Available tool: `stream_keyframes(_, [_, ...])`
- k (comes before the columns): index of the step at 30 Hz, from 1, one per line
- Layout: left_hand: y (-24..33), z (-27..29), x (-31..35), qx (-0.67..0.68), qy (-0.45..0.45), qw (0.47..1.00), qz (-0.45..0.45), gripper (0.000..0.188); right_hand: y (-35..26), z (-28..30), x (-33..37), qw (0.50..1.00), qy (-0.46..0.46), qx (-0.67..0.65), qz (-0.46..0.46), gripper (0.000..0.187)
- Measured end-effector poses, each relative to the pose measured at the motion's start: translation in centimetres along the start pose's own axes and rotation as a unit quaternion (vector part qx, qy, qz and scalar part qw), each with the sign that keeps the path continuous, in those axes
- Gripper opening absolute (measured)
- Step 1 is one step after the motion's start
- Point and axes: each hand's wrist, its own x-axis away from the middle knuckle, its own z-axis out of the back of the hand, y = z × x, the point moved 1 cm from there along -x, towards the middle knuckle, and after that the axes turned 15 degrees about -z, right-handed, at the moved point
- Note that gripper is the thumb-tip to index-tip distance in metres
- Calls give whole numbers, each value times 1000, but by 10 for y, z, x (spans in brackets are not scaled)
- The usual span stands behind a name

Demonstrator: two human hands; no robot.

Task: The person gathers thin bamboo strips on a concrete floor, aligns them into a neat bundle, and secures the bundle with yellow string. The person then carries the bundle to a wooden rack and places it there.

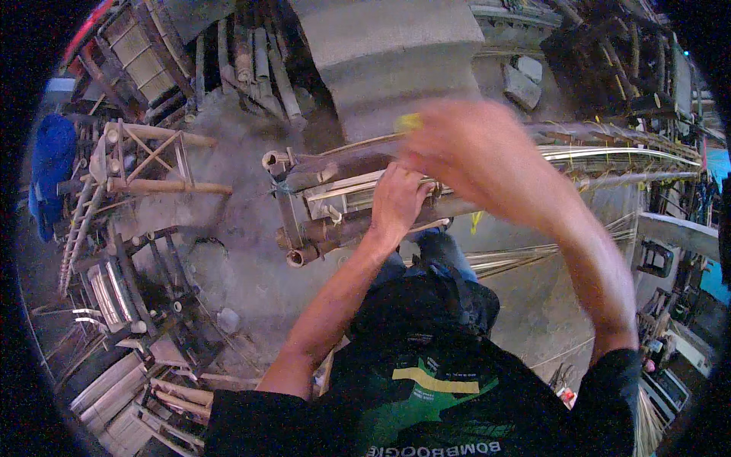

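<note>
A long rack of bamboo poles [339, 234] stretches from the middle of the view to the far right. Between its poles lies a bundle of thin, pale strips [344, 183], probably split bamboo. My left hand [396, 199] is closed over the strips, its fingertips bent down among them; part of its grip is hidden. Just above and right of it, my right hand [466, 137] is raised and smeared by motion, so its fingers cannot be made out. A bit of yellow material [409, 121] shows at the right hand's finger side. Yellow ties [476, 221] hang along the rack.
Bamboo stands [156, 184] and a blue cloth [52, 171] are at the left. More poles [263, 68] lean at the back beside a grey slab [388, 38]. Long loose strips [525, 259] lie right of my legs. A white block [521, 84] sits at the back right.
</note>
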Motion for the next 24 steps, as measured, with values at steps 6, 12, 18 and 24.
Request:
stream_keyframes(6, [4,-1,-1,6,13,1000,19,15,82,-61,-97,987,-58,-76,-130,30])
stream_keyframes(12, [3,2,-14,-7,50,998,-31,12,191,-185,-60,899,21,-305,-314,27])
stream_keyframes(18, [5,8,-1,78,32,996,10,11,12,-118,91,869,-219,-399,-196,26])
stream_keyframes(24, [36,60,-84,465,-51,877,108,22,33,-237,121,943,-209,-164,-200,28])
